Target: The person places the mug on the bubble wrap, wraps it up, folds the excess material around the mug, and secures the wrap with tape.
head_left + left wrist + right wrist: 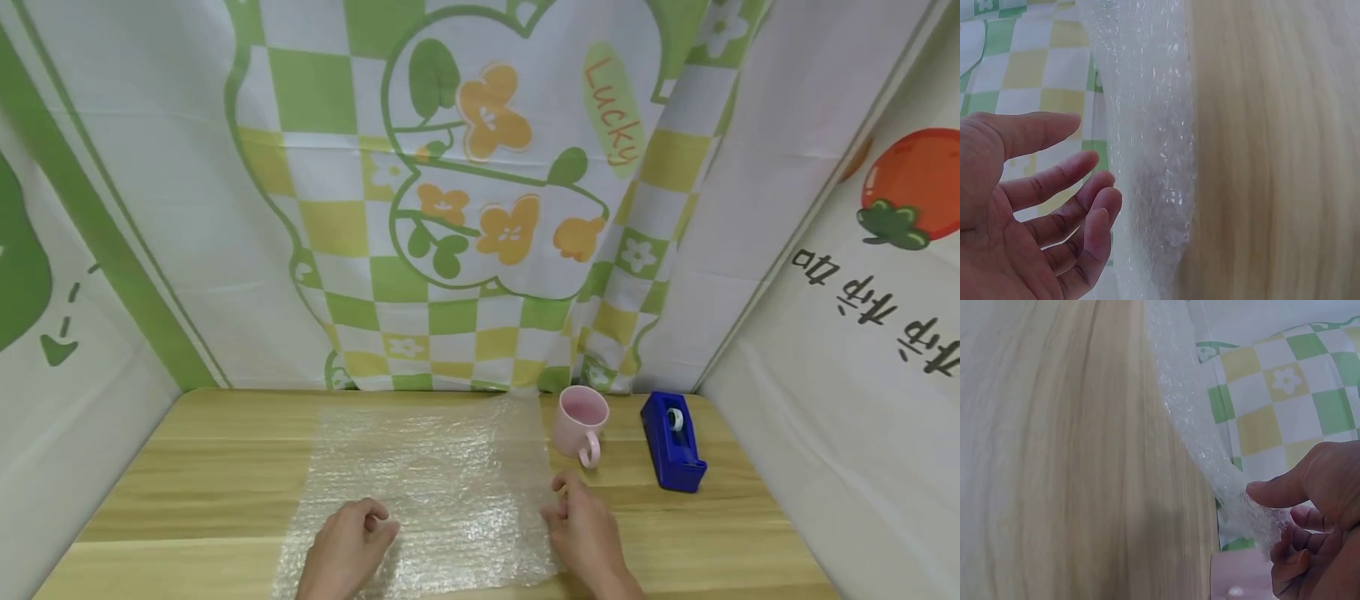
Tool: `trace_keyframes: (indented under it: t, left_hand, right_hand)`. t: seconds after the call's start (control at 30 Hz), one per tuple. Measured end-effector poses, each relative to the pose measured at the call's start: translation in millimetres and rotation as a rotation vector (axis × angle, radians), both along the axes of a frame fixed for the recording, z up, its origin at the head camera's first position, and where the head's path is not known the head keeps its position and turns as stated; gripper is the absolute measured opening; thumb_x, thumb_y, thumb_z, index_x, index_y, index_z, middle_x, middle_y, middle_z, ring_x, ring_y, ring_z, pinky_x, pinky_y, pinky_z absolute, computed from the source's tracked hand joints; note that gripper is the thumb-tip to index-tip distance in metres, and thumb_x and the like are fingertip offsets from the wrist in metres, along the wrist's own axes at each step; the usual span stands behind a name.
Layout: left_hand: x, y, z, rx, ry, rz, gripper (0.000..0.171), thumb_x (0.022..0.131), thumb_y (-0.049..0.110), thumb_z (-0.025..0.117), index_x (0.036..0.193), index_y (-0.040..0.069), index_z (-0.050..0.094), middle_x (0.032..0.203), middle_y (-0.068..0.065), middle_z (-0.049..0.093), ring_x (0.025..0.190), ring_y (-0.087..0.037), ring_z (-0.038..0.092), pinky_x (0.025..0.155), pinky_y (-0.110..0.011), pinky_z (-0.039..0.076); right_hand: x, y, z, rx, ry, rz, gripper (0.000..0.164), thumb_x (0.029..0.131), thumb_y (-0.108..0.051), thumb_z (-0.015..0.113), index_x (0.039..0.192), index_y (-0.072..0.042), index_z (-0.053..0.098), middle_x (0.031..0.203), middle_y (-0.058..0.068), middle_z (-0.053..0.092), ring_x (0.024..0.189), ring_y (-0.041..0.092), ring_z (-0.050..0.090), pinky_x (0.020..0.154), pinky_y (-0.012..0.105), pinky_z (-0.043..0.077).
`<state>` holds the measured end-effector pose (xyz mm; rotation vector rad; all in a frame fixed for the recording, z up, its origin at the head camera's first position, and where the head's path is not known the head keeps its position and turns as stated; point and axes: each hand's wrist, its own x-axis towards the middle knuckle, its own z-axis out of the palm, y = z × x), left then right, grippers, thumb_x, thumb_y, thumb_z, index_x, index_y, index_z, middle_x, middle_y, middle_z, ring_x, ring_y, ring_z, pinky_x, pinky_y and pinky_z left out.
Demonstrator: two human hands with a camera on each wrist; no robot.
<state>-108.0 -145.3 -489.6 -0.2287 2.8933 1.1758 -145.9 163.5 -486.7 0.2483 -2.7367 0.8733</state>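
Observation:
A sheet of clear bubble wrap [435, 475] lies flat on the wooden table. Over its near left part is my left hand [347, 546], its fingers loosely bent and thumb apart; the left wrist view shows the same hand [1047, 206] holding nothing. At the sheet's right edge is my right hand [588, 533], thumb and index finger apart. In the right wrist view the wrap's edge [1210, 462] reaches the thumb and fingers of this hand [1322, 519]; whether they touch it is unclear. Just beyond the right hand stands a pink mug [579, 427], upright, handle toward me.
A blue tape dispenser [673, 442] with a small roll stands right of the mug. Behind the wooden table [202, 467] hangs a green and yellow checked curtain [450, 333]. White printed cloth [825, 417] hangs along the right side, with more on the left.

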Motion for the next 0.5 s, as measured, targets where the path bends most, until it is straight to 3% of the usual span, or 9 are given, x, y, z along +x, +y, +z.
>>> trace_keyframes:
  t: [0.3, 0.5]
  left_hand:
    - [-5.8, 18.3, 1.1, 0.018, 0.007, -0.055, 0.023, 0.088, 0.023, 0.077, 0.101, 0.004, 0.072, 0.09, -0.001, 0.063, 0.081, -0.019, 0.061, 0.063, -0.041, 0.054]
    - [-7.8, 31.8, -0.6, 0.006, 0.061, -0.093, 0.022, 0.087, 0.023, 0.076, 0.099, 0.006, 0.072, 0.088, 0.001, 0.062, 0.079, -0.017, 0.059, 0.062, -0.038, 0.052]
  right_hand:
    - [3.1, 16.2, -1.7, 0.011, 0.013, -0.033, 0.033, 0.079, -0.006, 0.084, 0.103, -0.012, 0.061, 0.072, -0.009, 0.053, 0.063, 0.01, 0.053, 0.056, 0.035, 0.043]
    - [3.8, 24.6, -3.9, 0.032, 0.042, -0.049, 0.034, 0.079, -0.005, 0.083, 0.102, -0.013, 0.06, 0.071, -0.011, 0.052, 0.062, 0.009, 0.052, 0.056, 0.034, 0.042]
